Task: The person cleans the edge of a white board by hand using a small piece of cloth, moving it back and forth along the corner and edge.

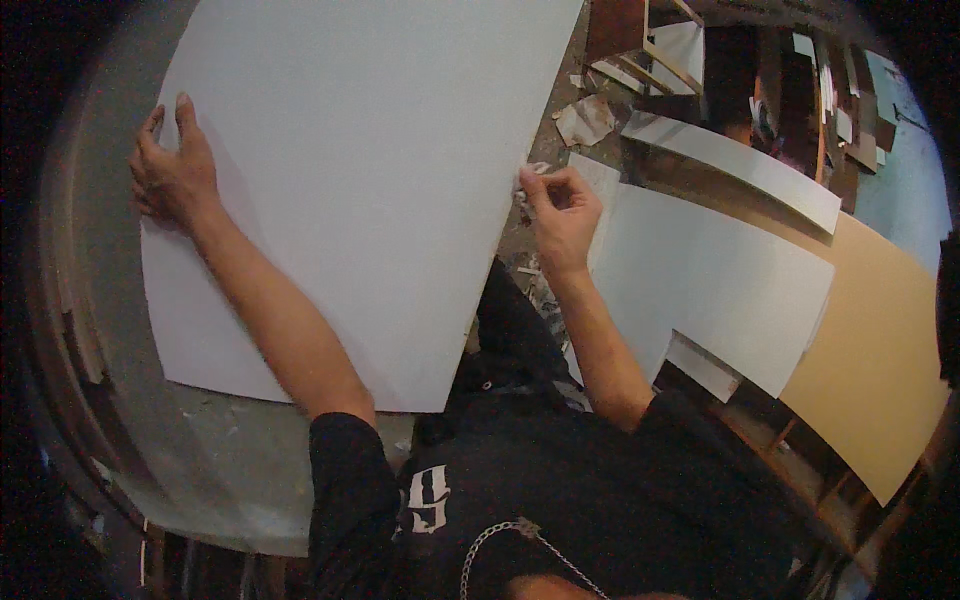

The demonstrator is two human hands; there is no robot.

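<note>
A large white panel (350, 200) lies in front of me on a grey-green worktable (240, 450). At the panel's left edge is my left hand (178, 175), its thumb lying on top and its fingers curled over the edge. My right hand (565, 215) is beside the panel's right edge, thumb and fingers pinched together on a small crumpled whitish wad (526, 200). Whether the wad is cloth or paper, I cannot tell. It touches or nearly touches the panel's edge.
To the right lie another white panel (710, 270), a narrow white strip (740, 170) and a tan board (880, 350). Paper scraps (585, 120) litter the floor. Farther back stand an open wooden frame (675, 50) and several upright boards (820, 90).
</note>
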